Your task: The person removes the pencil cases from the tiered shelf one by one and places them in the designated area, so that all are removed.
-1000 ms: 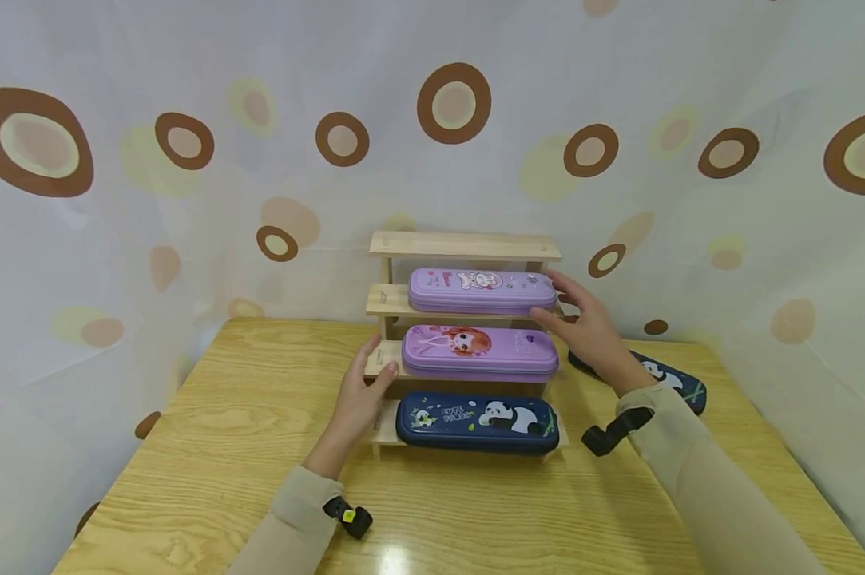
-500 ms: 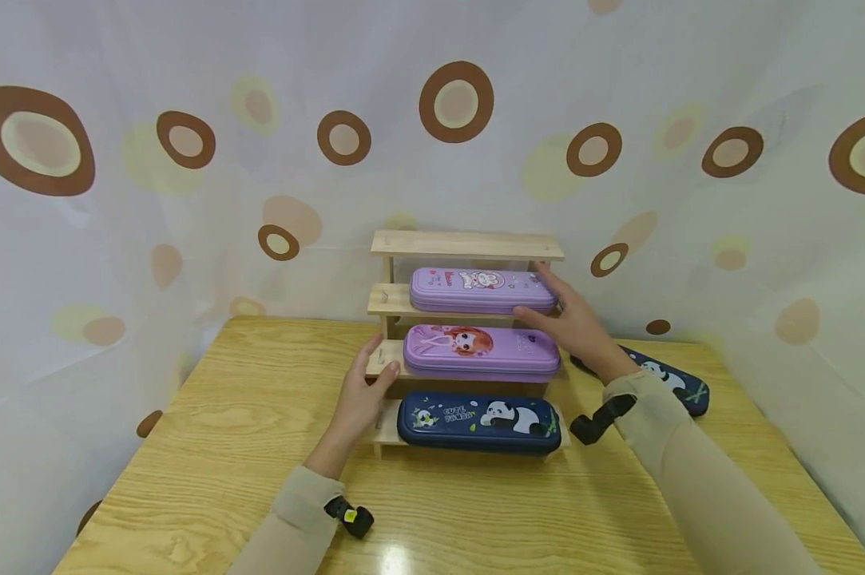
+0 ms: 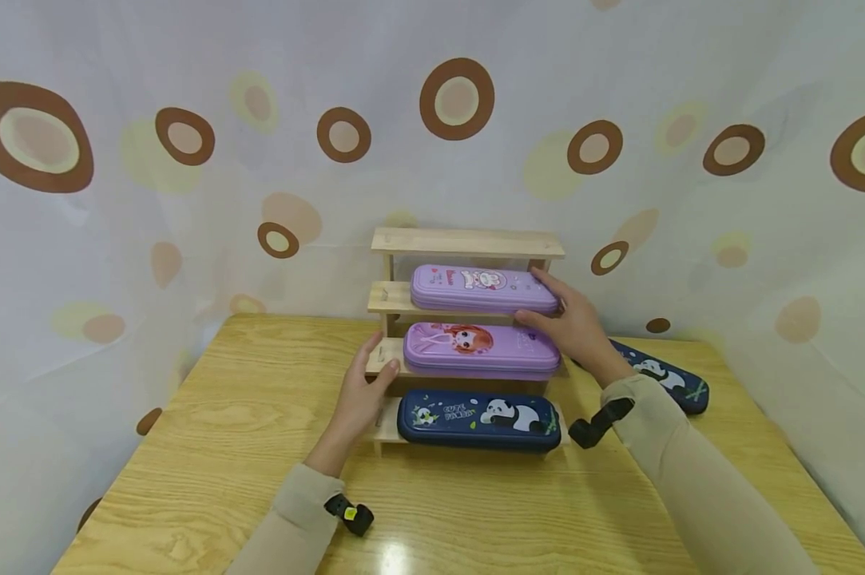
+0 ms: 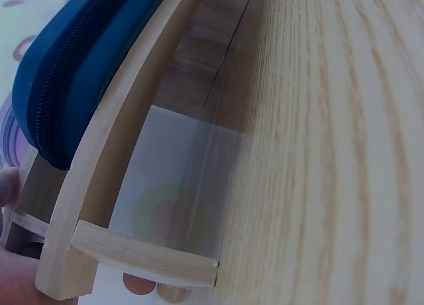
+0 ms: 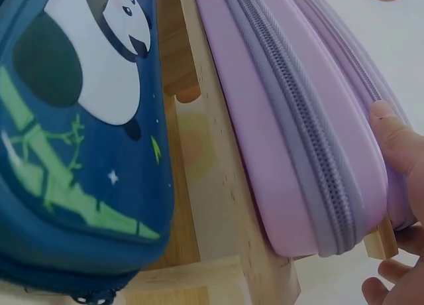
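Observation:
A stepped wooden rack (image 3: 468, 242) stands on the table, with pencil cases lying along its lower three steps. My left hand (image 3: 356, 403) grips the left end of the rack's second step from the bottom, thumb in front and fingers behind. The right hand (image 3: 579, 327) holds the right end of the lavender rabbit pencil case (image 3: 442, 289); its thumb (image 5: 391, 129) presses near the zipper in the right wrist view. One step lower lies the purple pencil case (image 3: 432, 351) with a red-haired girl. On the bottom step is a dark blue panda pencil case (image 3: 446, 431).
Another dark blue panda pencil case (image 3: 687, 391) lies slanted on the table to the right, partly hidden behind my right hand. A pale curtain (image 3: 403, 48) with brown rings hangs behind and beside the wooden table (image 3: 209, 447). The rack's top step is bare.
My right hand has moved a little left, farther over the right end of the lavender pencil case. The left hand stays at the rack, and the other cases look unmoved.

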`<action>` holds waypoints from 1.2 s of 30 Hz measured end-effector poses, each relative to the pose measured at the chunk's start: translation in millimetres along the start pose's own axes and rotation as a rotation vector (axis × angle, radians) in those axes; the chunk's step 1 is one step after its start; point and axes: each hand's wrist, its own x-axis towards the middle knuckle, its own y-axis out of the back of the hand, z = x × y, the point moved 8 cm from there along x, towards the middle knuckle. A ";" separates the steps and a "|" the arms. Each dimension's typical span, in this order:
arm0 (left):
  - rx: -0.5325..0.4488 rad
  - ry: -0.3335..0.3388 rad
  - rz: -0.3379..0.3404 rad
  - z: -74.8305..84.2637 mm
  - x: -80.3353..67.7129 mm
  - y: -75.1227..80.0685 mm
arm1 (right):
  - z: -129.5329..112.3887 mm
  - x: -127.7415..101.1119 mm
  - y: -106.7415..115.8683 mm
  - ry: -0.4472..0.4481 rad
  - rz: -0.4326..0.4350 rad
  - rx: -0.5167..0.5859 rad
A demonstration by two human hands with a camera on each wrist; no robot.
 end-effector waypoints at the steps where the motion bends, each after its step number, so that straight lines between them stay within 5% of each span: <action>1: -0.001 0.001 -0.002 -0.5 0.0 -0.3 | 1.1 -1.0 1.2 0.000 0.007 0.001; 5: 0.005 0.005 -0.005 -4.3 0.7 -0.4 | 5.4 -8.0 5.0 -0.008 0.038 0.010; 15: -0.001 -0.006 0.007 -42.9 14.6 0.6 | 13.1 -26.7 11.9 -0.002 0.071 0.041; 31: -0.014 -0.010 -0.001 -36.6 16.8 0.1 | 33.9 -57.3 50.8 0.035 0.178 0.027; 36: -0.002 0.010 -0.011 -13.0 6.3 -0.4 | 44.6 -65.4 60.3 0.000 0.189 0.041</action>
